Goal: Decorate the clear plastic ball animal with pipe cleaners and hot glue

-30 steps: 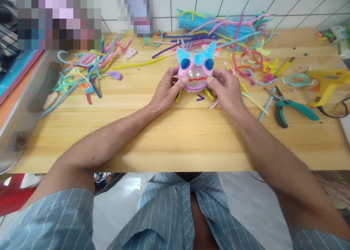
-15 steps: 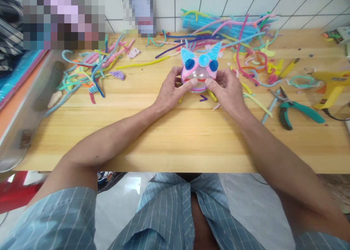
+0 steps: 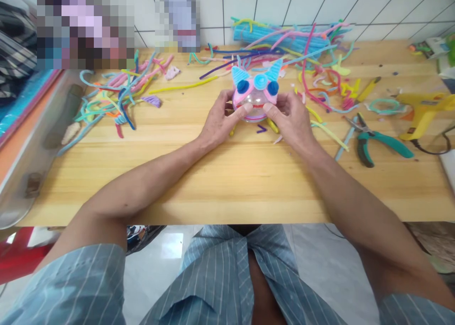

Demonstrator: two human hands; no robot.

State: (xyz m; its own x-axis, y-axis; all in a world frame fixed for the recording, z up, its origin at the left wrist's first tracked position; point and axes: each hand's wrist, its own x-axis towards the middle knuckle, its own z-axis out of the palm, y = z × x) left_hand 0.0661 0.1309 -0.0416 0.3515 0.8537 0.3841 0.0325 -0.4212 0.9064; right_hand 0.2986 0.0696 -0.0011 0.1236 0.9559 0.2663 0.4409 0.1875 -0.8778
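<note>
A clear plastic ball dressed as an animal face stands on the wooden table. It carries pale blue pipe-cleaner ears, two dark blue round eyes, a pink band and a red line across its front. My left hand grips its left side, thumb pressed on the red line. My right hand grips the right side, thumb also on the front. Both thumbs nearly meet at the middle of the ball.
Loose coloured pipe cleaners lie at the left and a big pile at the back. Green-handled pliers and a yellow glue gun lie at the right. A clear tray sits at the table's left edge.
My thumbs have slid toward each other along the ball's front. The ball and both hands stay in the same spot; the camera shifted slightly.
</note>
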